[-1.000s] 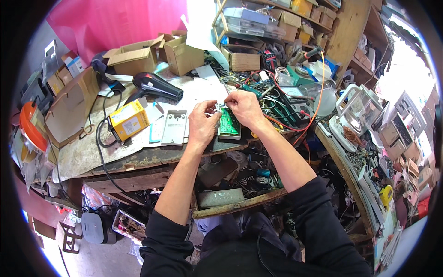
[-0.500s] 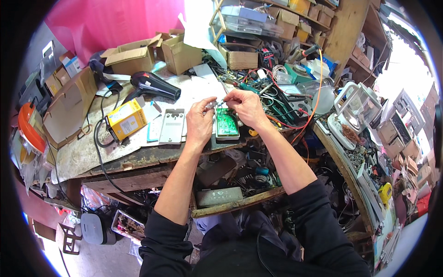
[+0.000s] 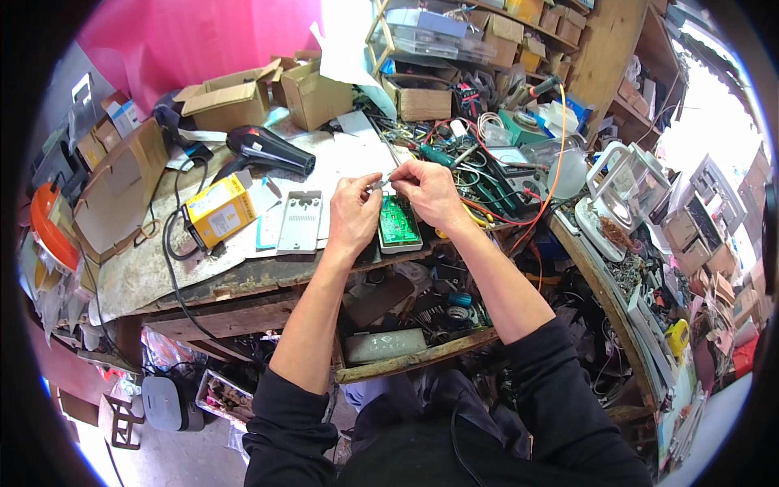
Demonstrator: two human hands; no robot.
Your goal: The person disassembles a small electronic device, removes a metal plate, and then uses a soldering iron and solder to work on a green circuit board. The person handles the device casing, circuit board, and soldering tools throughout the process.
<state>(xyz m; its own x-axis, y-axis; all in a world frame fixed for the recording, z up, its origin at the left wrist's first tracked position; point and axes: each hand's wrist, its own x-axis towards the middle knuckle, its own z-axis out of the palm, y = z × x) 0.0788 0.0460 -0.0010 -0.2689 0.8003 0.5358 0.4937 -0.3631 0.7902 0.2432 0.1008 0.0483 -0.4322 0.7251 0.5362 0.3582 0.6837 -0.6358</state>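
By the circuit board (image 3: pixel 398 223), the left hand (image 3: pixel 357 214) pinches a silvery part (image 3: pixel 376 186); the right hand's (image 3: pixel 428 193) hold I cannot tell. Such fine handling likely needs steadiness next.

Reference landmark: the green circuit board (image 3: pixel 398 223). On the yellow box (image 3: pixel 213 204), left of the board, a white label (image 3: pixel 223 221) bears a small dark sign and illegible fine print. On the grey case (image 3: pixel 385 347), below the board, a small emblem tops illegible characters.
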